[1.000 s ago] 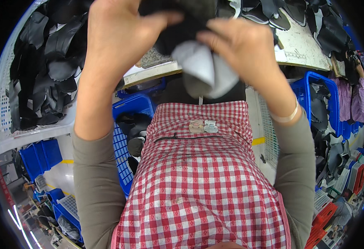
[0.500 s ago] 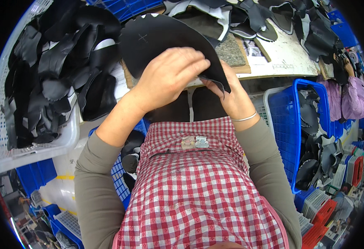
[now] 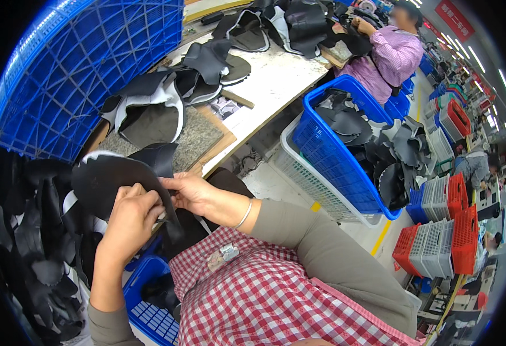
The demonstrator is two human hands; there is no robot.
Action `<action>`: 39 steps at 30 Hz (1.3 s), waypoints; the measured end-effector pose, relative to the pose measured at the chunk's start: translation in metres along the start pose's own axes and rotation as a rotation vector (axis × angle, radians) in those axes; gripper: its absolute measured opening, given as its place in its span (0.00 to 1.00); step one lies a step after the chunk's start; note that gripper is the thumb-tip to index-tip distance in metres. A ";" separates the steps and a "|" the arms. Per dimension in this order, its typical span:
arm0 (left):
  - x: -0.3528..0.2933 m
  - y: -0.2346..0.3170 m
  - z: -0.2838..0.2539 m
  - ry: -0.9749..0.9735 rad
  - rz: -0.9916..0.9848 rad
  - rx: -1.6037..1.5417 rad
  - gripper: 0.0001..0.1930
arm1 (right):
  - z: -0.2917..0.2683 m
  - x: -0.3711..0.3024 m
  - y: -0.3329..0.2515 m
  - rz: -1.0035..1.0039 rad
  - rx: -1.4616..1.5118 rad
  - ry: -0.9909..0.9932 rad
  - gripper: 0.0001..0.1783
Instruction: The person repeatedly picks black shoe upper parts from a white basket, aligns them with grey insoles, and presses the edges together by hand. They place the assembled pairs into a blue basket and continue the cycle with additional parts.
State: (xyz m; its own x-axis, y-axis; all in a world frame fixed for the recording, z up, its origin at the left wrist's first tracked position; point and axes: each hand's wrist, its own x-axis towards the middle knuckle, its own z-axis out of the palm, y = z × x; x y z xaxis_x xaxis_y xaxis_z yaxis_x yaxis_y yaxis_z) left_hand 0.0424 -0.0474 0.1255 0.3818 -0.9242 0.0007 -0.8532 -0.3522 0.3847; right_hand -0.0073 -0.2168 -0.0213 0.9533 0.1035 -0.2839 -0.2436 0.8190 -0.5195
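A black leather piece (image 3: 106,181), like part of a shoe upper with a curved edge, is held up in front of me between both hands. My left hand (image 3: 129,219) is closed on its near side, the fingers curled against the dark surface. With thumb and fingers, my right hand (image 3: 190,195) grips the right edge, where a narrower black flap (image 3: 157,157) stands up behind. Some of the right fingertips are hidden by the leather. Just beyond, a black upper with white lining (image 3: 149,118) lies over a grey stone slab (image 3: 198,135) on the white worktable (image 3: 273,81).
To the left, a large blue crate (image 3: 85,75) stands tilted above a heap of black leather pieces (image 3: 39,230). A blue basket of uppers (image 3: 345,155) sits right of the table. Farther off, a co-worker in a pink checked top (image 3: 394,55) handles dark pieces. Red and white crates (image 3: 437,242) are stacked at right.
The view has swung to the right, bringing the co-worker and aisle into sight. Both hands keep the leather piece; my left fingers have curled in closer toward its right edge.
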 end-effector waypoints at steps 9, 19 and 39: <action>-0.008 -0.022 0.079 0.371 0.023 0.671 0.23 | 0.014 0.003 -0.013 -0.157 -0.015 0.212 0.08; -0.004 -0.011 0.017 0.083 -0.084 0.113 0.12 | 0.028 -0.001 -0.018 -0.182 0.026 0.167 0.06; -0.022 -0.038 0.033 0.651 -0.206 -0.354 0.12 | 0.049 -0.012 -0.013 -0.516 -0.434 0.202 0.11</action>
State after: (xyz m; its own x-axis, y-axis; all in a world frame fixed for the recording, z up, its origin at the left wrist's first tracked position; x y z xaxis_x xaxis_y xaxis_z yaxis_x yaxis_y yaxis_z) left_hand 0.0547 -0.0182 0.0801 0.7467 -0.5328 0.3982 -0.6192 -0.3382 0.7086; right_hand -0.0071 -0.2010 0.0285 0.9248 -0.3786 -0.0371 0.1412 0.4322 -0.8907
